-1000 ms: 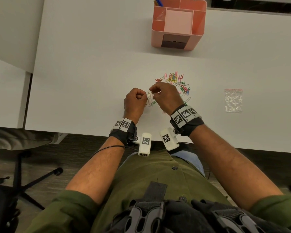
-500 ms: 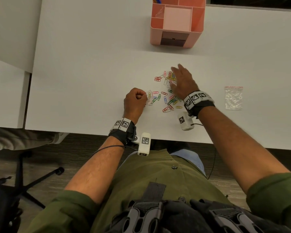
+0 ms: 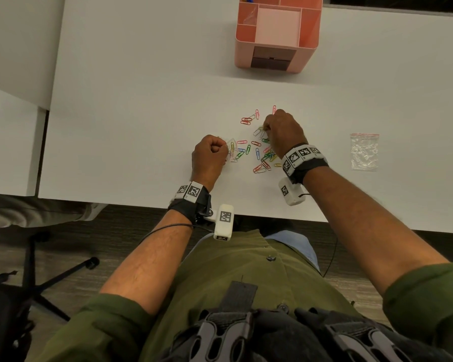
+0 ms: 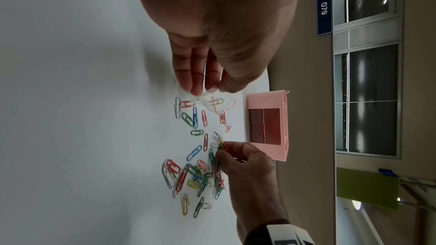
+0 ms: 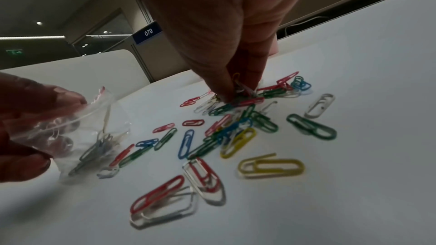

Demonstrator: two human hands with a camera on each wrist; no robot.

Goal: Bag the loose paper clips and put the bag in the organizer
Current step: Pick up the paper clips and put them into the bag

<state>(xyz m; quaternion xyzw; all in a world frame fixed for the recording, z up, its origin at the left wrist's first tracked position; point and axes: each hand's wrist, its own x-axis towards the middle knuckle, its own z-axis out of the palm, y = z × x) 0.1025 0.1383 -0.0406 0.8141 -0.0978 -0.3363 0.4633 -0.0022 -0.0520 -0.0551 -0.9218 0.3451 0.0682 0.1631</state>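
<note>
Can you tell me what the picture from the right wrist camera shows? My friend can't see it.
The right hand pinches a small bunch of paper clips out of the colourful paper clips scattered on a white table. At the left edge, the left hand holds a small clear bag with a few clips inside.

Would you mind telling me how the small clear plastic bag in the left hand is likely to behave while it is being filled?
The small clear plastic bag looks thin and crumpled, so it is probably floppy and its mouth may sag. With only a few clips inside, it likely stays light in the left hand.
</note>
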